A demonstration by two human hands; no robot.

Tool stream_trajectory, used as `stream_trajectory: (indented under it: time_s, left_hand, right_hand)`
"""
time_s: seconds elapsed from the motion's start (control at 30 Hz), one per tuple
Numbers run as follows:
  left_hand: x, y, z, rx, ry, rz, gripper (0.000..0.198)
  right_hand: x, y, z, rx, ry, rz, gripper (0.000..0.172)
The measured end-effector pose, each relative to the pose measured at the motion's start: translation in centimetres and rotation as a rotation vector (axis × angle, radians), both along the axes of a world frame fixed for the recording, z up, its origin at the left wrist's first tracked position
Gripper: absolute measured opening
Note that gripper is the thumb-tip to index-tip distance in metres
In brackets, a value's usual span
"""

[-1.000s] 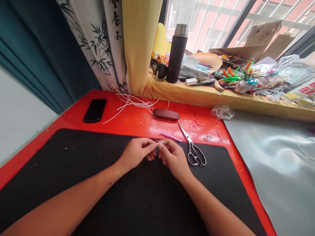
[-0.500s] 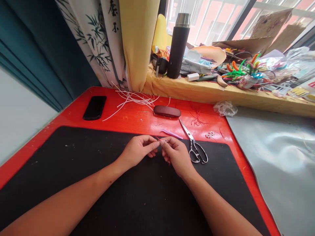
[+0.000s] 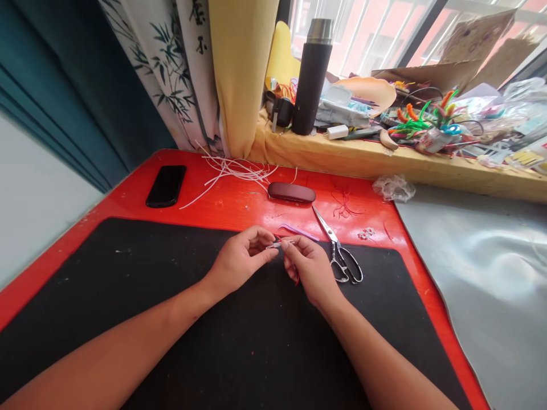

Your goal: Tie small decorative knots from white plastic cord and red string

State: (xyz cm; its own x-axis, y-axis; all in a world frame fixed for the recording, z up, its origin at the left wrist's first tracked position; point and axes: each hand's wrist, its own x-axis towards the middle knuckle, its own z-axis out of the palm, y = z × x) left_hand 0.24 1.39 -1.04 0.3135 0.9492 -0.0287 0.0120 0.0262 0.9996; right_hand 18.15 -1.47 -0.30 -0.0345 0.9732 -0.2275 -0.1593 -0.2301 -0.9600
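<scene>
Over the front of the black mat (image 3: pixel 239 347), my right hand (image 3: pixel 311 265) pinches thin white cord (image 3: pixel 272 246) between thumb and forefinger. A bit of red cord (image 3: pixel 297 281) shows below its curled fingers, and more red is at the pinch. My left hand (image 3: pixel 239 257) is just to the left, thumb and fingertips parted around the free white ends. Whether it touches them is hard to see. Steel scissors (image 3: pixel 337 250) lie just beyond my right hand, and purple tweezers (image 3: pixel 299 232) rest behind both hands.
On the red table (image 3: pixel 213 213) are a black phone (image 3: pixel 166 186), a tangle of white cords (image 3: pixel 237 169), a maroon case (image 3: pixel 292 192), red thread scraps (image 3: pixel 345 205) and a crumpled plastic bag (image 3: pixel 394 188). A black thermos (image 3: pixel 313 80) stands on the cluttered sill. A grey sheet (image 3: pixel 482 267) covers the right side.
My left thumb and fingers have parted from their pinch, leaving the white ends exposed. My right hand keeps its pinch, having shifted very slightly. The view has moved a little.
</scene>
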Motion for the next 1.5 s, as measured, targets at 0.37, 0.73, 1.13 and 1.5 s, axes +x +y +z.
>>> stream_trajectory:
  time_s: [0.37,0.73,1.13,1.5]
  left_hand:
    - [0.21,0.28,0.43,-0.090,-0.082,-0.034,0.029]
    - [-0.07,0.48,0.44,-0.050,-0.038,0.003,0.027]
    - [0.21,0.50,-0.03,-0.145,-0.132,-0.067,0.038]
    - [-0.01,0.56,0.12,-0.140,-0.140,-0.062,0.037]
  right_hand:
    - [-0.15,-0.16,-0.02,0.030,-0.090,0.041,0.038]
    - [0.06,-0.10,0.12,0.024,-0.050,0.040,0.038]
    - [0.08,0.02,-0.21,-0.002,-0.012,-0.019,0.042]
    - [0.12,0.12,-0.21,0.004,-0.007,-0.022,0.041]
